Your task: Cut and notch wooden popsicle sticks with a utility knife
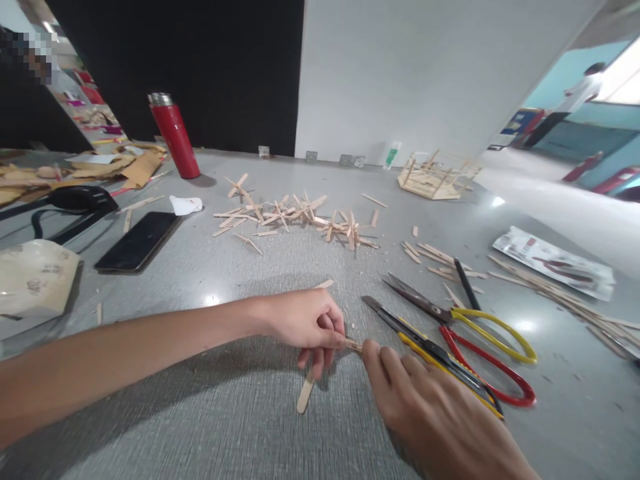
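Between my two hands, low in the middle of the view, is a small wooden piece [353, 345]. My left hand [313, 323] pinches its left end, and the fingers of my right hand [407, 380] are closed on its right end. A wooden stick [306, 395] pokes out below my left fingers, and a stick tip [326, 284] shows above that hand. Right beside my right hand lies a yellow and black cutter [430, 347], with scissors [450, 317] with one yellow and one red handle just beyond it.
Stick pieces [300, 212] lie heaped in the middle. Behind them stands a red bottle [175, 137]; a phone [137, 241] lies left. Back right is a wooden frame model [430, 179]. Long sticks [565, 293] and a white packet [555, 262] lie right. A person stands far right.
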`<state>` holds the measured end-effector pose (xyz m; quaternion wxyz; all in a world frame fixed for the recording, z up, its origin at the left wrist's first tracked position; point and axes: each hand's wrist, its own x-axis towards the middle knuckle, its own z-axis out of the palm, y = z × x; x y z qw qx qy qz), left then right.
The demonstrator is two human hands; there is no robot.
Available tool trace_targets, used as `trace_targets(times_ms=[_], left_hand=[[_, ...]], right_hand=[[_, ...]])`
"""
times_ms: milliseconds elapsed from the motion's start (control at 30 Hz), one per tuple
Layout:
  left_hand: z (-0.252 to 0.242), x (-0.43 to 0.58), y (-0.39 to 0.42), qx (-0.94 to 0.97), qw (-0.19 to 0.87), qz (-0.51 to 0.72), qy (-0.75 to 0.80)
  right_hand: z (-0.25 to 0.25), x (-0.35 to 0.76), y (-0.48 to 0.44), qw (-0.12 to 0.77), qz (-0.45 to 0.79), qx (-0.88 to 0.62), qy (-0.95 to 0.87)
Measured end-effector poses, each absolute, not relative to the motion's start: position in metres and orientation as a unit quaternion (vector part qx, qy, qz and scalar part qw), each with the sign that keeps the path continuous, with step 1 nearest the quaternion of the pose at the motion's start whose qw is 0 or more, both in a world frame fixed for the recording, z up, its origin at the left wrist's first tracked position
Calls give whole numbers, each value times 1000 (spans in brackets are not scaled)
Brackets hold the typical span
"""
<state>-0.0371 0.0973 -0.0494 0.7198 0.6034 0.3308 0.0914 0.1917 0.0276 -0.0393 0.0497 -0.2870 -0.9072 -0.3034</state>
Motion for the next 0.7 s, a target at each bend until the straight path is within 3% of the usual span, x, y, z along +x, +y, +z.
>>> trace_targets(times_ms=[300,567,700], left_hand=[[-28,-33,80,639,650,152,382],[0,-22,30,830,227,212,463],[-13,-19,14,886,-58,341,309]], right_hand=[[-45,201,33,148,-300,-302,-893],[-30,207,27,286,-228,-328,-871],[-28,210,18,342,-195,-351,-850]])
